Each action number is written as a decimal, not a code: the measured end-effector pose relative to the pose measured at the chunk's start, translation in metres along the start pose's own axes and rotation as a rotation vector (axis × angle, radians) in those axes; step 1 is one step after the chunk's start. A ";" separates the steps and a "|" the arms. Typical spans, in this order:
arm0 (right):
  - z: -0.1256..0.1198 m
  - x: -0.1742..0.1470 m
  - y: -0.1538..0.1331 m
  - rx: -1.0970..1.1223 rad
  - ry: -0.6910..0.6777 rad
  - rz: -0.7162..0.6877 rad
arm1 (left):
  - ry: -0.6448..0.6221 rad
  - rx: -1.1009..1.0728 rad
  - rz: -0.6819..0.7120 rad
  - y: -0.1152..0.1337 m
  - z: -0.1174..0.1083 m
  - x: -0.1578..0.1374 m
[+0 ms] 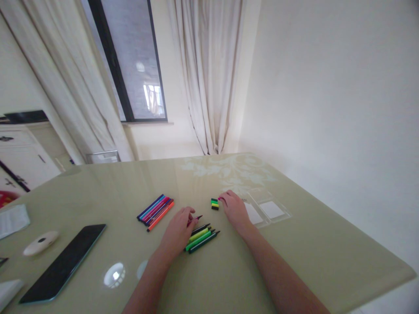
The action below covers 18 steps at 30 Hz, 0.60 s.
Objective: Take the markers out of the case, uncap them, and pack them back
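My left hand [178,229] is closed round a purple-pink felt-tip pen [194,220], whose dark uncapped tip points right. Just below it lie several uncapped felt-tip pens [203,241], black, yellow-green and greens, side by side with tips to the right. My right hand [234,208] pinches a small pink pen cap [220,199] between its fingertips. Close to those fingertips sits a short row of pen caps [214,204] in green, yellow and black. Left of my left hand, capped felt-tip pens [157,211] in blue, purple, pink and orange lie in a slanted row.
A clear plastic case [276,211] with white inserts lies open beside my right hand. At the left are a dark tablet [65,261], a white oval device [41,243] and a pale packet [15,220]. The glossy table [314,244] meets a wall on the right.
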State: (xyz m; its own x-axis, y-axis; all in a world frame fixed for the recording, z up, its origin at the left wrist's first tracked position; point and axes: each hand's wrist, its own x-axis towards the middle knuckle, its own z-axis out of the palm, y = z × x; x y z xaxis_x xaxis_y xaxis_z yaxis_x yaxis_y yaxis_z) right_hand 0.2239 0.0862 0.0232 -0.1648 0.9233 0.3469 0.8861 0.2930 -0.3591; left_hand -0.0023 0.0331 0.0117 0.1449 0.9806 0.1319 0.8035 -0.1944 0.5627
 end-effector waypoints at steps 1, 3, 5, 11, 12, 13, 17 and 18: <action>-0.003 0.000 -0.001 -0.044 -0.012 0.008 | -0.016 -0.034 0.009 0.001 -0.001 0.001; -0.010 -0.001 -0.003 -0.129 -0.029 0.022 | -0.041 -0.078 0.022 0.002 -0.003 0.001; -0.016 -0.003 -0.003 -0.201 -0.055 0.029 | -0.010 -0.028 -0.008 0.002 -0.007 0.002; -0.019 -0.008 0.000 -0.261 -0.151 0.012 | 0.331 0.584 -0.375 -0.012 -0.030 -0.006; -0.018 -0.007 0.001 -0.261 -0.152 0.015 | 0.323 0.617 -0.408 -0.016 -0.032 -0.007; -0.018 -0.007 0.001 -0.257 -0.145 0.019 | 0.305 0.627 -0.424 -0.019 -0.033 -0.008; -0.016 -0.007 -0.004 -0.170 -0.058 0.018 | 0.267 0.601 -0.364 -0.022 -0.032 -0.005; -0.016 -0.008 -0.007 -0.119 -0.038 0.007 | 0.260 0.596 -0.332 -0.022 -0.030 -0.004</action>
State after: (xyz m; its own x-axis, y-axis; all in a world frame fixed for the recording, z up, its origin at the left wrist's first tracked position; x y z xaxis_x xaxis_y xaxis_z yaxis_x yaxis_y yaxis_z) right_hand 0.2261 0.0729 0.0362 -0.1730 0.9344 0.3113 0.9318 0.2576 -0.2556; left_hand -0.0380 0.0325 0.0232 -0.2431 0.9338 0.2626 0.9699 0.2311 0.0763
